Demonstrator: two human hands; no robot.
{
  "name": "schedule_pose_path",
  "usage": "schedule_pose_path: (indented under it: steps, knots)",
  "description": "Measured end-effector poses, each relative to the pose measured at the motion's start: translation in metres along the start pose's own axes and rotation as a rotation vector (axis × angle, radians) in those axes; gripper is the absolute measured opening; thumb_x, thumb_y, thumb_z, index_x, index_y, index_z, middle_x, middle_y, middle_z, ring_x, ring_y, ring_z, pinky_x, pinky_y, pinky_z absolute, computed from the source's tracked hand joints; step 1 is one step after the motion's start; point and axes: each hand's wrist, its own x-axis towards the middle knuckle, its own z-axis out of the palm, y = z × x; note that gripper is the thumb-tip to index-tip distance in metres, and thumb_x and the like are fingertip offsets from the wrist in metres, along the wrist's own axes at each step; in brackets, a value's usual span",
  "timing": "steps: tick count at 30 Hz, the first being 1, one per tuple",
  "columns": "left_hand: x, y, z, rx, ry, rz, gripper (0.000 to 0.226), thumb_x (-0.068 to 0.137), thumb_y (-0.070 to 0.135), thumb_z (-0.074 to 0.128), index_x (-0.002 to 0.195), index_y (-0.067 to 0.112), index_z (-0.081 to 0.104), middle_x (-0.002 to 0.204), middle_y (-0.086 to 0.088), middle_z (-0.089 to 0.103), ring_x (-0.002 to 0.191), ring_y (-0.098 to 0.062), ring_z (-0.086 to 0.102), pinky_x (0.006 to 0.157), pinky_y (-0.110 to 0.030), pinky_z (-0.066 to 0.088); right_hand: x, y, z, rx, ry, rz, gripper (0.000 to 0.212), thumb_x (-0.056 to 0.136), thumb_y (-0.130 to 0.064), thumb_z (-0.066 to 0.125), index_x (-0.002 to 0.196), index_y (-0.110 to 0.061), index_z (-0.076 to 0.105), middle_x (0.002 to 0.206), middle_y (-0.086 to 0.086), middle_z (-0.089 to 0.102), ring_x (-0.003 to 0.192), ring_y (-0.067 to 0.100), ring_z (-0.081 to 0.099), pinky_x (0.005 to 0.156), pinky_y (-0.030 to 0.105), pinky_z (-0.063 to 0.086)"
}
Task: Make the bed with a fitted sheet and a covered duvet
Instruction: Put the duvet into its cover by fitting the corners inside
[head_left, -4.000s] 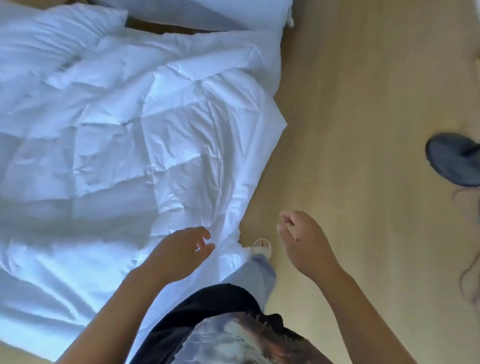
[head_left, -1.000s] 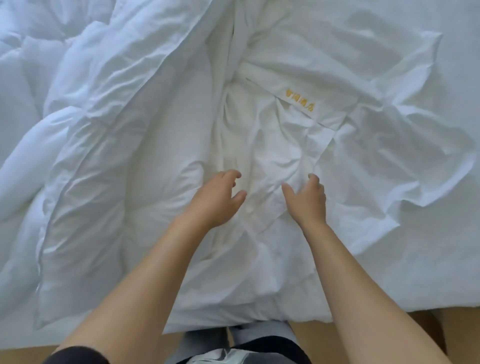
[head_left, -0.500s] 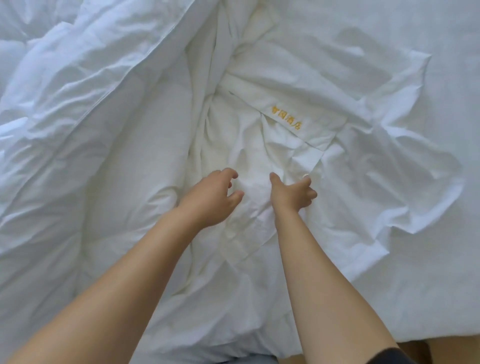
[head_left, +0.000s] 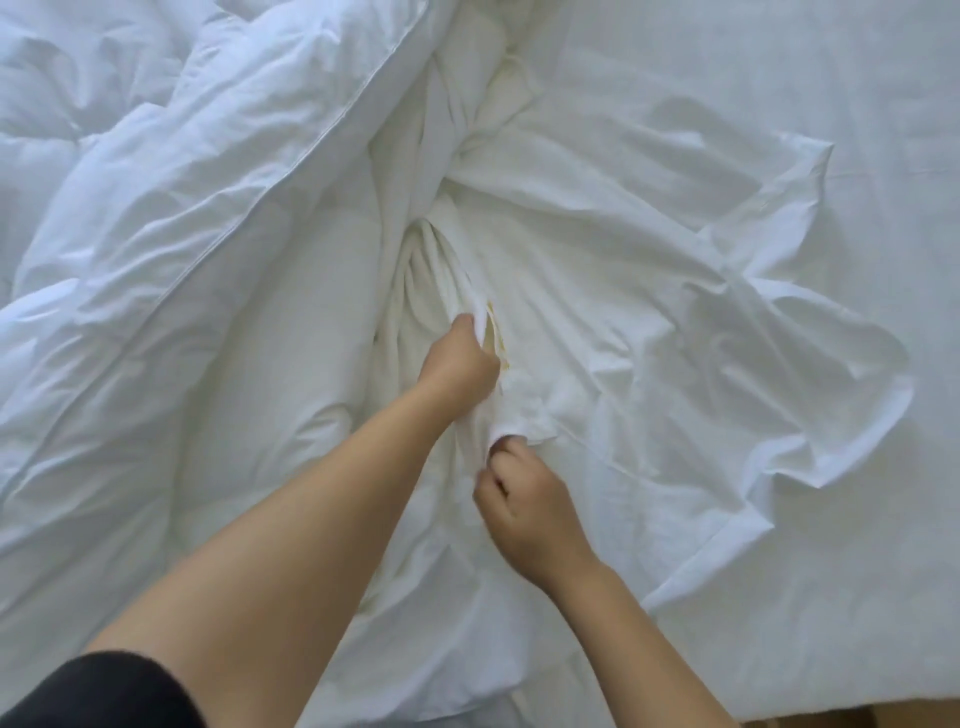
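- The left hand (head_left: 458, 364) is clenched round a gathered bunch of the white duvet cover (head_left: 649, 312). The cloth is pulled into tight pleats that fan away from the fist.
- A bit of yellow stitching (head_left: 496, 338) shows on the cover, right against the left hand's knuckles.
- The right hand (head_left: 524, 501), just below the left, has its fingers curled in and pinches a small fold of the same cover at its fingertips; this hand is slightly blurred.
- Both forearms reach forward from the bottom edge, the left one stretched further out, with a black sleeve (head_left: 93, 691) at its upper end.
- The cover lies crumpled in the middle of the bed, with its loose hemmed edges spread to the right.
- The puffy white duvet (head_left: 156, 234) is heaped on the left, touching the cover.
- A smooth white sheet (head_left: 857, 93) covers the mattress to the right.
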Motion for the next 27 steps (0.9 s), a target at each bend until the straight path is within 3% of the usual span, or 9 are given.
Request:
schedule_pose_path:
  steps: [4,6,9,15,17,19,22,25,27]
  knots:
    - [-0.054,-0.027,0.005,-0.083,-0.025,0.186,0.029,0.093,0.008,0.043,0.114,0.007,0.063,0.095,-0.009,0.067,0.098,-0.030,0.060,0.072,-0.022,0.046,0.024,0.015,-0.026,0.186,0.425,0.269,0.024,0.086,-0.032,0.062,0.083,-0.012,0.051,0.090,-0.005,0.047,0.089,0.017,0.050,0.080,0.028,0.040]
    - [-0.105,-0.048,0.014,-0.120,-0.212,0.269,0.033,0.089,0.005,0.043,0.111,0.013,0.066,0.073,0.011,0.059,0.072,-0.007,0.062,0.055,-0.006,0.036,0.045,0.018,-0.034,0.256,0.290,0.458,0.051,0.080,-0.045,0.067,0.115,-0.013,0.045,0.114,-0.008,0.041,0.112,0.012,0.042,0.092,0.026,0.035]
    - [-0.166,-0.080,0.024,-0.076,-0.363,0.279,0.042,0.083,0.008,0.041,0.112,0.023,0.066,0.059,0.021,0.056,0.055,0.009,0.052,0.055,-0.006,0.035,0.066,0.010,-0.029,0.571,-0.042,0.660,0.078,0.078,-0.043,0.070,0.138,-0.016,0.028,0.129,-0.001,0.051,0.108,0.014,0.056,0.085,0.028,0.048]
    - [-0.137,-0.081,-0.011,-0.033,-0.193,0.206,0.013,0.080,0.024,0.053,0.084,0.028,0.064,0.080,0.011,0.064,0.080,-0.008,0.060,0.072,-0.021,0.044,0.052,-0.023,-0.012,0.290,0.179,0.347,0.012,0.095,-0.028,0.047,0.095,-0.018,0.053,0.086,-0.005,0.061,0.081,0.013,0.058,0.077,0.031,0.046]
    - [-0.114,-0.061,-0.024,-0.064,0.010,0.222,0.017,0.078,0.035,0.054,0.085,0.023,0.064,0.080,0.006,0.062,0.087,-0.017,0.061,0.071,-0.026,0.041,0.045,-0.037,-0.022,0.173,0.218,0.247,0.019,0.097,-0.031,0.042,0.086,-0.019,0.051,0.068,-0.007,0.053,0.066,0.013,0.052,0.065,0.031,0.040]
    - [-0.087,-0.035,-0.036,-0.157,0.183,0.235,0.030,0.085,0.041,0.056,0.103,0.018,0.061,0.095,0.003,0.062,0.094,-0.018,0.059,0.076,-0.027,0.039,0.036,-0.052,-0.028,0.034,0.192,0.149,0.027,0.099,-0.033,0.036,0.107,-0.019,0.058,0.073,-0.003,0.060,0.072,0.019,0.058,0.066,0.032,0.042]
    - [-0.051,0.010,-0.052,-0.267,0.167,0.226,0.052,0.084,0.051,0.057,0.123,0.017,0.048,0.110,0.000,0.061,0.097,-0.017,0.060,0.085,-0.036,0.049,0.019,-0.066,-0.023,-0.101,0.123,0.038,0.045,0.101,-0.036,0.029,0.141,-0.019,0.041,0.097,0.009,0.068,0.090,0.028,0.063,0.078,0.038,0.050]
    - [-0.032,0.029,-0.053,-0.235,0.155,0.197,0.023,0.089,0.020,0.051,0.110,0.009,0.049,0.100,-0.010,0.060,0.080,-0.023,0.058,0.070,-0.036,0.050,0.003,-0.065,-0.015,-0.081,0.080,0.053,0.046,0.101,-0.036,0.030,0.144,-0.023,0.036,0.088,0.008,0.065,0.082,0.023,0.061,0.077,0.035,0.048]
    - [-0.030,0.022,-0.049,-0.117,0.182,0.207,0.016,0.090,0.010,0.041,0.098,0.004,0.052,0.096,-0.016,0.058,0.083,-0.032,0.055,0.069,-0.035,0.043,-0.002,-0.060,-0.017,0.037,0.062,0.106,0.038,0.099,-0.037,0.034,0.132,-0.029,0.052,0.081,0.001,0.062,0.080,0.016,0.058,0.076,0.030,0.045]
